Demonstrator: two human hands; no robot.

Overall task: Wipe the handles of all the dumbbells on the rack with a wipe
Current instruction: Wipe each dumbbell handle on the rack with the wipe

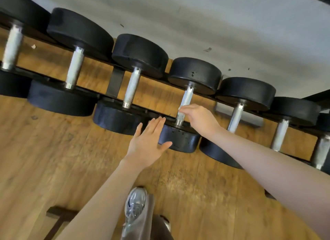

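Note:
Several black dumbbells with silver knurled handles lie side by side on a black rack. My right hand grips the lower end of one middle dumbbell's handle; a bit of white, maybe the wipe, shows under the fingers. My left hand lies flat with straight fingers on that dumbbell's near weight head, thumb on its front edge. Neighbouring handles stand to the left and right.
A wooden floor runs under and in front of the rack. A grey wall rises behind the dumbbells. My shoe stands on the floor below my hands, with a dark bar to its left.

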